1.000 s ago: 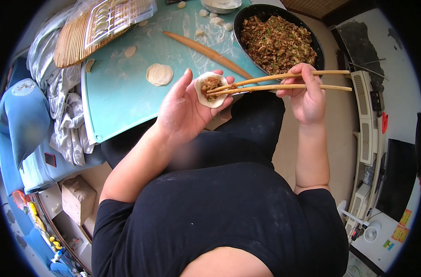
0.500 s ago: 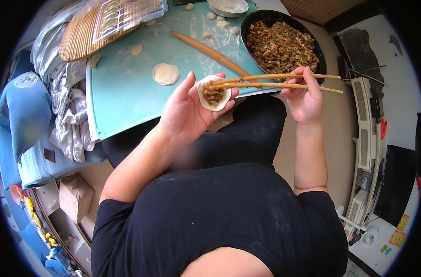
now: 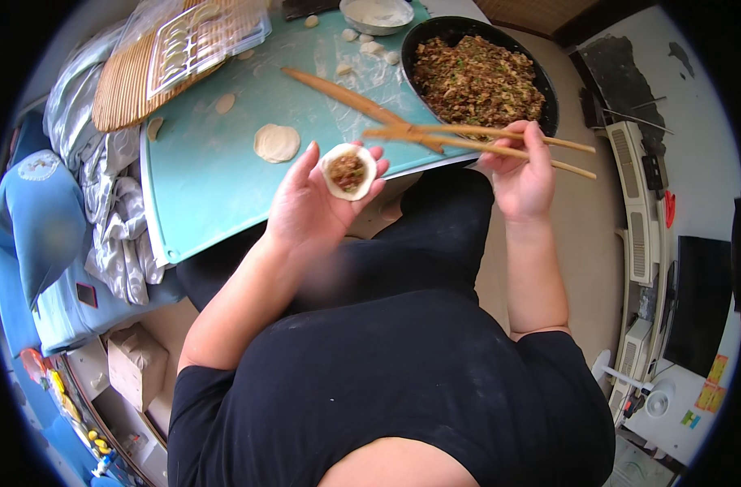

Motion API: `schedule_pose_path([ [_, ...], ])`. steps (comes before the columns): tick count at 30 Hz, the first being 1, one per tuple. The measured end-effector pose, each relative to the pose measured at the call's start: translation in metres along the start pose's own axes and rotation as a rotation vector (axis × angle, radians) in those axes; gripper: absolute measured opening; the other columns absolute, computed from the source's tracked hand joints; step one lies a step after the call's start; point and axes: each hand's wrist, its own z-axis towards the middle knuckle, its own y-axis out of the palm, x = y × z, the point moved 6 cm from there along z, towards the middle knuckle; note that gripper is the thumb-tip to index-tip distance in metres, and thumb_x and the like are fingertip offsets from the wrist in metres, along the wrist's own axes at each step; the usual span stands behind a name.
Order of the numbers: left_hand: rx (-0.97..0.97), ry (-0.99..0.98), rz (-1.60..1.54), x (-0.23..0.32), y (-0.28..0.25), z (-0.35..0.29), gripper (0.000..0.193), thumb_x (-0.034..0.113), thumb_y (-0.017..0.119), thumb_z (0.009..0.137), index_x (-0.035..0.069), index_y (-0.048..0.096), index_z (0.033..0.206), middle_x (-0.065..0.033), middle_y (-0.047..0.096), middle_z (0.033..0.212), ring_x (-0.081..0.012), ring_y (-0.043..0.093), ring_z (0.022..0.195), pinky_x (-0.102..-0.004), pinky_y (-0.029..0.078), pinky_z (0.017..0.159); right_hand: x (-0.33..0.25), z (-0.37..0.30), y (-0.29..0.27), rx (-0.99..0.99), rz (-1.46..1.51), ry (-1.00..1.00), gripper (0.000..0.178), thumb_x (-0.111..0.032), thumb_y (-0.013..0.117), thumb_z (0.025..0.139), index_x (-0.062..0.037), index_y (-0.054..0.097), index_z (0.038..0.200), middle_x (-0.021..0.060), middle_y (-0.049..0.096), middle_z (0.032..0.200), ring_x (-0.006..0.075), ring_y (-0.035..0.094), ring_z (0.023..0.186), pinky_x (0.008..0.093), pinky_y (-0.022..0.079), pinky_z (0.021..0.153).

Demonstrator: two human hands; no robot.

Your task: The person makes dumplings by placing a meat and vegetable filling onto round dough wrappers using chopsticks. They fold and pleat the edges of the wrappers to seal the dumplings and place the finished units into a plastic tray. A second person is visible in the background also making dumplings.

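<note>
My left hand (image 3: 305, 203) is palm up with a round dumpling wrapper (image 3: 369, 173) resting across the fingers. A mound of brown minced filling (image 3: 347, 172) flecked with green lies in the middle of the wrapper. In my right hand (image 3: 526, 180) is a pair of wooden chopsticks (image 3: 460, 130), pointing left. Their tips are blurred and apart from the wrapper, over the near end of a wooden rolling pin (image 3: 330, 91). Beyond the right hand stands a black pan (image 3: 549, 85) full of the same filling. A flat wrapper (image 3: 277, 144) lies on the green mat (image 3: 200, 195).
Several dough pieces (image 3: 372, 48) lie by a metal bowl of flour (image 3: 376, 15) at the back. At the far left, a clear plastic tray (image 3: 261, 32) of dumplings rests on a slatted mat (image 3: 114, 97). One dumpling (image 3: 154, 128) sits at the mat's left edge.
The chopsticks have drawn away from the filling and wrapper, leaving the mound in full view. My left hand, still holding the wrapper, sits a little farther left and lower.
</note>
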Motion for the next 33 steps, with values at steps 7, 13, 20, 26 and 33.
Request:
schedule_pose_path([
  [7, 0.261, 0.028, 0.151, 0.001, -0.029, 0.000, 0.025, 0.009, 0.046, 0.092, -0.003, 0.045, 0.114, -0.0209, 0.051, 0.118, -0.0300, 0.053, 0.110, -0.0360, 0.050, 0.090, -0.017, 0.017, -0.069, 0.437, -0.674, -0.248, 0.024, -0.025, 0.046, 0.094, -0.0019, 0.054, 0.091, 0.0059, 0.057, 0.067, 0.0169, 0.060, 0.058, 0.0290, 0.051, 0.055],
  [13, 0.224, 0.060, 0.191, 0.002, -0.024, 0.000, 0.028, 0.016, 0.044, 0.093, -0.002, 0.047, 0.114, -0.0201, 0.050, 0.121, -0.0312, 0.051, 0.113, -0.0404, 0.047, 0.092, -0.010, 0.012, -0.082, 0.485, -1.363, -0.097, 0.033, -0.034, 0.061, 0.085, -0.0008, 0.059, 0.083, -0.0001, 0.053, 0.064, 0.0084, 0.051, 0.056, 0.0219, 0.038, 0.053],
  [20, 0.074, -0.017, 0.085, 0.009, -0.011, -0.006, 0.048, 0.036, 0.032, 0.095, -0.002, 0.044, 0.123, -0.0214, 0.044, 0.130, -0.0370, 0.043, 0.120, -0.0531, 0.035, 0.098, 0.018, -0.020, -0.086, 0.424, -0.791, 0.307, 0.043, -0.043, 0.057, 0.086, -0.0057, 0.055, 0.065, -0.0029, 0.044, 0.047, 0.0054, 0.039, 0.037, 0.0181, 0.028, 0.035],
  [26, 0.012, -0.066, 0.113, 0.002, -0.004, -0.008, 0.048, 0.034, 0.034, 0.095, -0.002, 0.043, 0.124, -0.0227, 0.042, 0.131, -0.0370, 0.044, 0.119, -0.0539, 0.035, 0.098, 0.027, -0.019, -0.070, 0.365, -0.270, 0.164, 0.038, -0.035, 0.042, 0.095, -0.0020, 0.057, 0.086, 0.0022, 0.054, 0.060, 0.0084, 0.046, 0.046, 0.0218, 0.035, 0.041],
  [33, -0.020, -0.100, 0.125, -0.008, 0.003, -0.010, 0.044, 0.032, 0.035, 0.095, -0.001, 0.043, 0.123, -0.0209, 0.046, 0.128, -0.0336, 0.049, 0.115, -0.0473, 0.040, 0.095, 0.020, -0.058, 0.071, -0.394, -1.177, -0.570, 0.020, -0.008, 0.071, 0.071, -0.0083, 0.063, 0.089, 0.0057, 0.059, 0.081, 0.0225, 0.058, 0.076, 0.0319, 0.047, 0.068],
])
